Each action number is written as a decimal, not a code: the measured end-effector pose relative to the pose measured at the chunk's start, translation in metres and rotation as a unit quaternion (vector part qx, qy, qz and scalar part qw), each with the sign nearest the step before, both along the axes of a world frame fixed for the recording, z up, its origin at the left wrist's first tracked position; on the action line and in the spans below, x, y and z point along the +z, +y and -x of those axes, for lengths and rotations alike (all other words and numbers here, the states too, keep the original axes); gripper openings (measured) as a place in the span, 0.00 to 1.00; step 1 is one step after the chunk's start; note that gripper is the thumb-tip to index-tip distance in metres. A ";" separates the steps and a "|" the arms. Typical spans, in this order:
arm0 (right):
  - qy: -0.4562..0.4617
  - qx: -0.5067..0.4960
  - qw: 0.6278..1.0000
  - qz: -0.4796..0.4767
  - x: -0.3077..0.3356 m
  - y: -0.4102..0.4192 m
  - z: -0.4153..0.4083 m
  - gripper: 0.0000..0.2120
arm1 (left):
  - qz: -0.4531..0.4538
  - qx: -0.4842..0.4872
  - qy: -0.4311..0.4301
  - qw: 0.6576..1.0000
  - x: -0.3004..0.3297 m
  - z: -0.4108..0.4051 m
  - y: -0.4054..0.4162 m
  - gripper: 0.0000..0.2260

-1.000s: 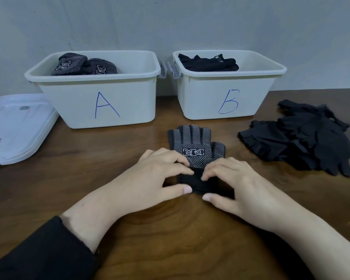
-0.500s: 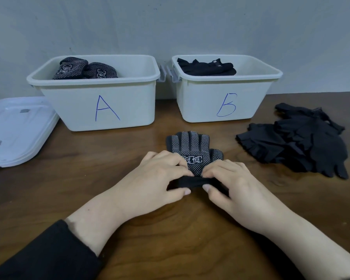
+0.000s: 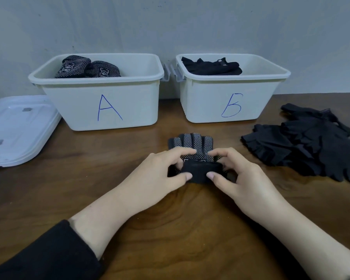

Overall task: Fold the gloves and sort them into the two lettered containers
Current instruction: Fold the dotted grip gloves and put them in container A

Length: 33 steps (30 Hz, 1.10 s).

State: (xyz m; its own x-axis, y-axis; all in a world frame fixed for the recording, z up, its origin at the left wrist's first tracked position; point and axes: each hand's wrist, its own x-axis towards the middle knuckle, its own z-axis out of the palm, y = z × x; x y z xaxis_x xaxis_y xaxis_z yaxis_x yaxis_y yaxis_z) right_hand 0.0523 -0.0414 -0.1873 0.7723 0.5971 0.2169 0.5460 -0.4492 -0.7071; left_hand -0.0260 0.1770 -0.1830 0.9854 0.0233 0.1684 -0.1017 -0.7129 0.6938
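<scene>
A brown wooden bench (image 3: 49,199) is seen from above, backed by a grey wall. At the far left of the frame a flat white plastic lid (image 3: 16,128) lies on the bench. Just right of it, in the upper left, a white container marked A (image 3: 109,106) in blue ink is placed; two folded dotted gloves (image 3: 87,67) are piled inside against its left end. Beside it, in the upper centre right, a second white container marked B (image 3: 230,104) is placed, the clasps of the two nearly touching; folded plain black gloves (image 3: 210,67) are seen inside it.

In the centre of the frame, in front of the gap between the containers, a black glove with white dots (image 3: 192,142) is laid flat on the bench, its finger ends pointed toward the containers. Its cuff end is lifted and turned up over the palm. The left hand (image 3: 156,178), entering from the lower left with a black sleeve (image 3: 49,255) on the forearm, is curled around the left side of the cuff, thumb beneath and fingers (image 3: 182,153) on top. The right hand (image 3: 249,178), entering from the lower right with a bare forearm, is pinched on the right side of the cuff in the same way.

At the right of the frame a loose heap of plain black gloves (image 3: 311,144) is spread on the bench, apart from the hands.
</scene>
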 end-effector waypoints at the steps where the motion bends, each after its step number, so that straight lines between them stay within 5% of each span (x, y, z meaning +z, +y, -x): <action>1: -0.015 -0.004 1.000 0.000 -0.002 0.001 -0.001 0.17 | 0.015 0.007 -0.008 1.000 0.000 -0.002 0.000 0.19; 4: -0.091 0.000 0.996 0.019 -0.004 0.004 -0.004 0.13 | 0.032 0.029 -0.012 0.999 -0.002 -0.005 -0.001 0.15; 8: -0.191 0.037 0.979 0.065 -0.004 0.008 -0.013 0.05 | -0.088 0.011 -0.066 0.994 -0.004 -0.007 0.004 0.14; 13: -0.221 0.074 0.965 0.116 -0.001 0.002 -0.019 0.14 | -0.228 -0.044 -0.107 0.967 -0.006 -0.008 0.007 0.13; 18: -0.151 0.110 0.966 0.178 0.004 -0.010 -0.021 0.27 | -0.239 -0.073 -0.040 0.967 -0.005 -0.004 0.015 0.26; 21: -0.157 0.090 0.970 0.162 0.002 -0.007 -0.022 0.23 | -0.252 -0.065 -0.036 0.965 -0.007 -0.005 0.015 0.29; 28: -0.167 0.031 0.980 0.105 0.003 0.001 -0.012 0.10 | -0.199 -0.025 -0.066 0.978 -0.007 -0.009 0.008 0.18; 33: -0.040 0.052 0.996 0.059 0.013 -0.009 -0.005 0.05 | -0.095 -0.004 -0.053 0.994 -0.001 0.003 0.005 0.10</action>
